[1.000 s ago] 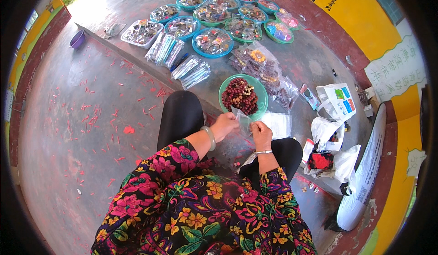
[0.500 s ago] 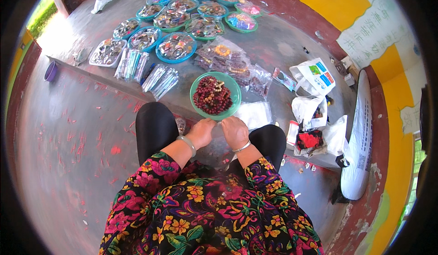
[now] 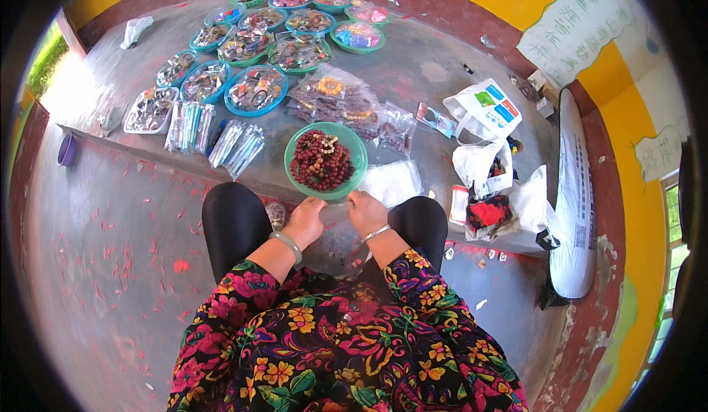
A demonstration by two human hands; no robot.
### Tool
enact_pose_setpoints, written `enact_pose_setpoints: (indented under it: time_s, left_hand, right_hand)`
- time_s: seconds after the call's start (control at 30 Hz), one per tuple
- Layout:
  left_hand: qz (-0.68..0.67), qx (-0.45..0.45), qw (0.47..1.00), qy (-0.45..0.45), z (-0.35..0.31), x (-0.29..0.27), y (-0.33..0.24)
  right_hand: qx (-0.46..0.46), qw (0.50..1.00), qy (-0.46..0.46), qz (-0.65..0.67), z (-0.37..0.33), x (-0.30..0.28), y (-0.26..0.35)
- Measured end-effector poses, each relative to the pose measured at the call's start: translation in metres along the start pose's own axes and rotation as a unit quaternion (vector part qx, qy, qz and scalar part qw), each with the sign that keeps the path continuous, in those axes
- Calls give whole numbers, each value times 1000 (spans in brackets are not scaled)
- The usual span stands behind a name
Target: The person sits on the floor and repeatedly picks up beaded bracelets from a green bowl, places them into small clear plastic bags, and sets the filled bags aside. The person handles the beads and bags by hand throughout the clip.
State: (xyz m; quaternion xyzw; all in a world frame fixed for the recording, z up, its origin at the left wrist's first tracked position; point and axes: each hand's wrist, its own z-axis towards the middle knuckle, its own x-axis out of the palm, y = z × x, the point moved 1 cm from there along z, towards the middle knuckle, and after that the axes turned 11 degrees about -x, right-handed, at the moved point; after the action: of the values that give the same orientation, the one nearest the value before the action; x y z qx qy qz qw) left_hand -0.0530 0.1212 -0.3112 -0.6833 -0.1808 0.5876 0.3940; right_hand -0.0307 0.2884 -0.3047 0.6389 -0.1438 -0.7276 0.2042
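My left hand (image 3: 304, 222) and my right hand (image 3: 367, 213) are side by side between my knees, fingers closed in a pinch. Stretched between them is a clear plastic bag (image 3: 336, 222), its upper edge gripped at both ends; it is hard to see against the floor. Just beyond my fingers stands a green bowl (image 3: 360, 154) heaped with dark red bead strings (image 3: 318, 167), some with paler beads among them. Flat clear bags (image 3: 392, 184) lie to the right of the bowl, near my right hand.
Beyond the bowl lie bagged bead strings (image 3: 335, 102) and bundles of wrapped pens (image 3: 236, 149). Farther back are several basins of small packets (image 3: 256, 89). White plastic bags (image 3: 483, 109) sit at right, beside a long silvery wrapped roll (image 3: 575, 198). The raised floor's edge runs below the bowl.
My hands have moved slightly apart, so more of the clear bag shows between them. The whole scene has shifted left as my head turned.
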Motion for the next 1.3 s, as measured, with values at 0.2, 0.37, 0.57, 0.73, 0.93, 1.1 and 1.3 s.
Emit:
enact_pose_setpoints:
  time_s: [0.2, 0.37, 0.57, 0.73, 0.93, 1.1, 1.3]
  left_hand:
    - [43, -1, 998, 36, 2, 1, 1]
    - [41, -8, 999, -13, 5, -5, 8]
    - [-26, 75, 997, 3, -2, -11, 0]
    - [11, 49, 999, -21, -1, -17, -3]
    - [112, -10, 993, 40, 0, -10, 3]
    - [96, -13, 992, 77, -6, -6, 7]
    - [126, -42, 980, 149, -1, -14, 1]
  right_hand:
    - [-67, 997, -28, 13, -3, 6, -6]
    - [-55, 998, -28, 31, 2, 4, 3]
    - [-56, 995, 42, 69, 1, 5, -5]
    - [-75, 981, 137, 113, 6, 1, 1]
    - [4, 944, 141, 298, 54, 0, -13]
    - [-71, 978, 152, 121, 108, 20, -15]
    - [-164, 960, 217, -61, 159, 67, 4]
